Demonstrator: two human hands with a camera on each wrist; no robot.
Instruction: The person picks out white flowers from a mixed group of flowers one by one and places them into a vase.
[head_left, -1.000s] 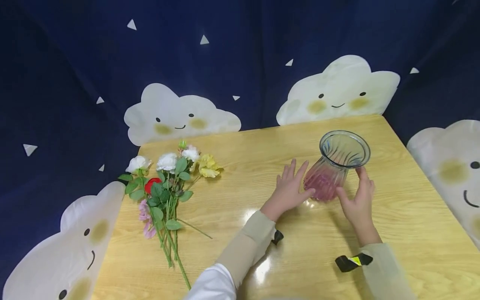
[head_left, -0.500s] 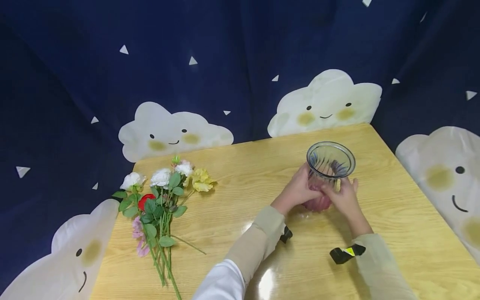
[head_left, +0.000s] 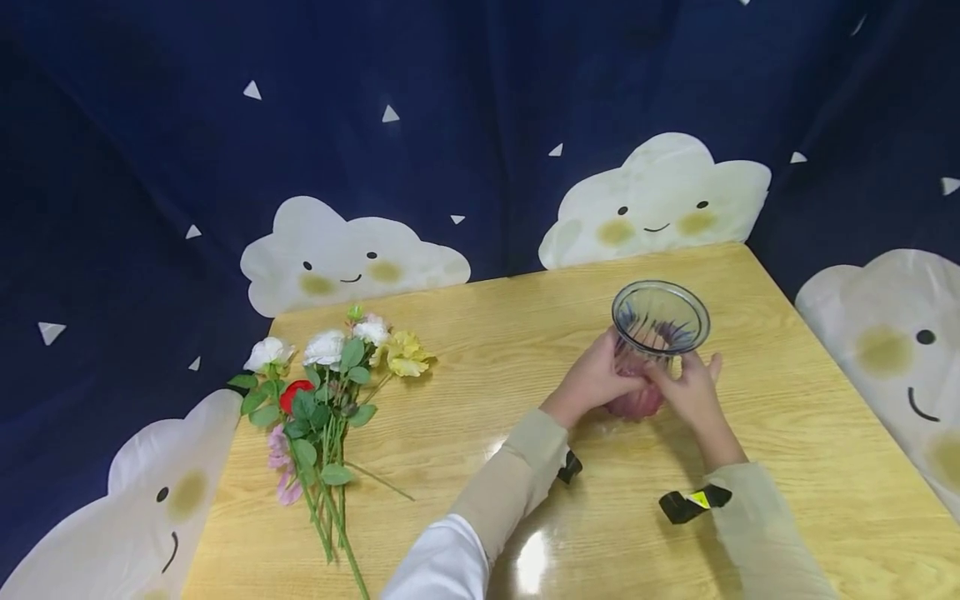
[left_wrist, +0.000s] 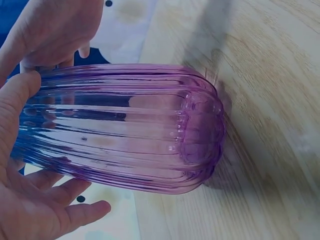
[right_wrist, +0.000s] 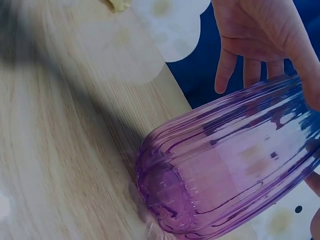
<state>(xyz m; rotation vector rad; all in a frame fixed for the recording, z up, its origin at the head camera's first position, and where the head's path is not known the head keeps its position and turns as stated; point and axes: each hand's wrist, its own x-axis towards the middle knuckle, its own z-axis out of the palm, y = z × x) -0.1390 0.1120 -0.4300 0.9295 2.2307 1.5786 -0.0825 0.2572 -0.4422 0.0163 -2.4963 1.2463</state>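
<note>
A ribbed glass vase (head_left: 658, 321), clear bluish at its flared rim and pink-purple toward the base, stands at the right half of the table, mouth up. My left hand (head_left: 595, 377) holds its left side, thumb across the near face. From the other side my right hand (head_left: 692, 397) grips it below the rim, thumb close to the left one. The left wrist view shows the purple body (left_wrist: 150, 130) between both hands. Its base (right_wrist: 165, 195) is at the wooden surface in the right wrist view; whether it touches, I cannot tell.
Artificial flowers (head_left: 330, 408) in white, red, yellow and pink lie loosely on the table's left side, stems toward me. The wooden table (head_left: 480, 367) meets a dark blue curtain (head_left: 420, 50) with cloud prints at its back and sides.
Both hands have closed in from beside the vase and now hold it. The head view has shifted slightly; the vase stays at about the same place. The flowers have not moved.
</note>
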